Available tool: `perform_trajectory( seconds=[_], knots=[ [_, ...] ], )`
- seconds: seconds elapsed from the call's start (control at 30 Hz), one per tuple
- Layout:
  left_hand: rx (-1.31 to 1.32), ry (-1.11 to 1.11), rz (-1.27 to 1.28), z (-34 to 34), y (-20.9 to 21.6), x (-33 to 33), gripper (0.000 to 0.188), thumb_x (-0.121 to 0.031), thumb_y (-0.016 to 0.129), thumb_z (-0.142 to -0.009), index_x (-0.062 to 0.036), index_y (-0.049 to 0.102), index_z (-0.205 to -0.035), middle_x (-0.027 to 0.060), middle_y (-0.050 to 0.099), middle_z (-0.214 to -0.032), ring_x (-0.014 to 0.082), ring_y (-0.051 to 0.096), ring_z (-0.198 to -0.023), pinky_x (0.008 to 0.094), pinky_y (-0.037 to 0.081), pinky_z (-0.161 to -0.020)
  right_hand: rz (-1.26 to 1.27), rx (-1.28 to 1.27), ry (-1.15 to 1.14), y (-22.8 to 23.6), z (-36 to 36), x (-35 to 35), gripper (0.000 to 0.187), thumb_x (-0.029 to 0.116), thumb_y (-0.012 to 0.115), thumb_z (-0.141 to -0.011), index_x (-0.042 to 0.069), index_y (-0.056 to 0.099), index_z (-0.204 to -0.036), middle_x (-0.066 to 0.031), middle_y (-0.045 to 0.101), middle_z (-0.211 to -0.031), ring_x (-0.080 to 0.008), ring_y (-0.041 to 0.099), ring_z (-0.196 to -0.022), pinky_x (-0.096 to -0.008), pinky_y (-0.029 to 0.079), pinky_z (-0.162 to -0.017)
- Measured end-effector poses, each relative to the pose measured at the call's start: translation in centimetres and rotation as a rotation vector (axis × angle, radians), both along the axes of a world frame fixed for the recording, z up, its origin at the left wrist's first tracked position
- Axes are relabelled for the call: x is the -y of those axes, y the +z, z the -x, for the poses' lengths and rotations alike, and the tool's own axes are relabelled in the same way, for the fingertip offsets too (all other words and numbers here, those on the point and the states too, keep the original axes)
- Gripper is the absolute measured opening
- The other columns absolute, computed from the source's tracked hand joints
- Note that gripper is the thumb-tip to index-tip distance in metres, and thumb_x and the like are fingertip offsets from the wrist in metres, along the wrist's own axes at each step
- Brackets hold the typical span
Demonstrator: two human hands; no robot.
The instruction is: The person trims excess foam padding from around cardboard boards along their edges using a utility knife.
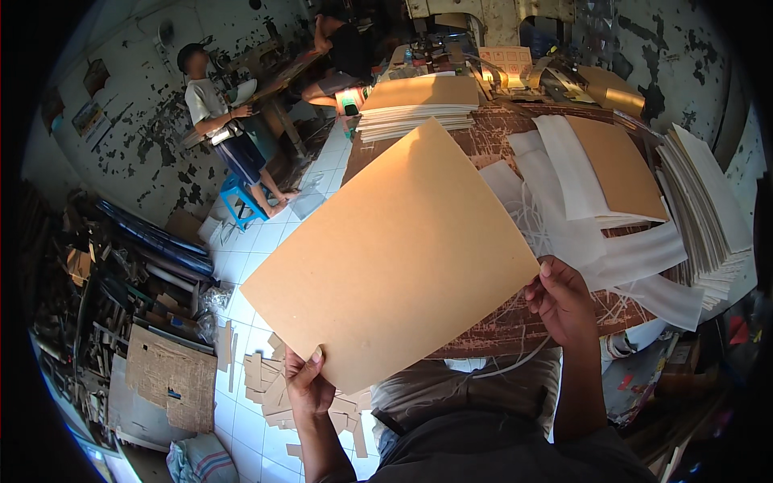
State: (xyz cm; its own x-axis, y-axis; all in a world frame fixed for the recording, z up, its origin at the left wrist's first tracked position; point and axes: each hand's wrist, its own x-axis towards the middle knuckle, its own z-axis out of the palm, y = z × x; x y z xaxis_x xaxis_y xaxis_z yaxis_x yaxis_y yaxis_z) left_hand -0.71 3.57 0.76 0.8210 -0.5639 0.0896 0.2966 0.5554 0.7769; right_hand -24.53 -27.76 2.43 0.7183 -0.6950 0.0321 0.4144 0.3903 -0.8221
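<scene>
Before me, my left hand [310, 388] and right hand [567, 303] pinch a brown board [390, 262], partly hiding the table [503, 126].

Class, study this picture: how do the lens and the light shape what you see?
Head view: black rim all round, and the near edge of the table bows; head view: warm light tints the sheet most strongly toward its top corner; head view: floor tiles look bright, while the clutter at the far left sinks into shadow.
</scene>
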Motion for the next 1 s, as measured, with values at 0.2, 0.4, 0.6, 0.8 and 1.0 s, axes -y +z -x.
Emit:
perform_trajectory(
  seconds=[0.2,0.4,0.6,0.8,1.0],
  knots=[
    [0.060,0.018,0.001,-0.2,-0.5,-0.3,0.055,0.004,0.061,-0.094,-0.0043,0.043,-0.145,0.0151,0.062,-0.136,0.0283,0.062,-0.124,0.0452,0.050,-0.106,0.029,-0.014,-0.050,0.4,-1.0,-0.6,0.021,0.028,0.062,-0.105,0.007,0.062,-0.101,-0.0021,0.066,-0.089,-0.0109,0.062,-0.075,-0.0257,0.049,-0.063],
    [0.059,0.058,0.014,0.0,-0.1,0.2,0.058,0.006,0.058,-0.096,-0.0045,0.038,-0.150,0.0125,0.058,-0.142,0.0256,0.059,-0.127,0.0436,0.048,-0.108,0.087,-0.069,-0.161,0.0,-1.4,-0.8,0.022,0.030,0.063,-0.104,0.008,0.061,-0.102,-0.0021,0.065,-0.089,-0.0106,0.060,-0.073,-0.0260,0.048,-0.062],
    [0.190,0.160,0.037,-1.1,0.3,0.2,0.056,0.003,0.058,-0.099,-0.0042,0.037,-0.150,0.0134,0.057,-0.141,0.0234,0.058,-0.126,0.0430,0.045,-0.110,0.065,-0.026,-0.157,0.3,-1.3,-0.7,0.026,0.034,0.058,-0.106,0.010,0.058,-0.098,-0.0034,0.064,-0.087,-0.0122,0.061,-0.072,-0.0268,0.048,-0.062],
    [0.649,0.504,-0.130,-1.1,1.0,0.2,0.042,-0.004,0.060,-0.102,-0.0002,0.043,-0.140,0.0121,0.065,-0.119,0.0173,0.063,-0.108,0.0362,0.048,-0.101,0.092,0.012,0.054,-0.6,-1.4,-0.7,0.040,0.043,0.044,-0.111,0.008,0.059,-0.102,-0.0106,0.072,-0.100,-0.0175,0.068,-0.081,-0.0307,0.053,-0.070],
    [1.318,0.569,-0.656,-0.9,3.0,1.1,0.014,-0.003,0.064,-0.094,0.0014,0.073,-0.104,0.0245,0.072,-0.122,0.0307,0.073,-0.104,0.0384,0.056,-0.094,0.188,0.070,0.240,1.6,-2.7,-2.3,0.072,0.056,0.023,-0.110,-0.001,0.052,-0.143,-0.0224,0.065,-0.133,-0.0278,0.067,-0.118,-0.0379,0.054,-0.097]
  ],
)
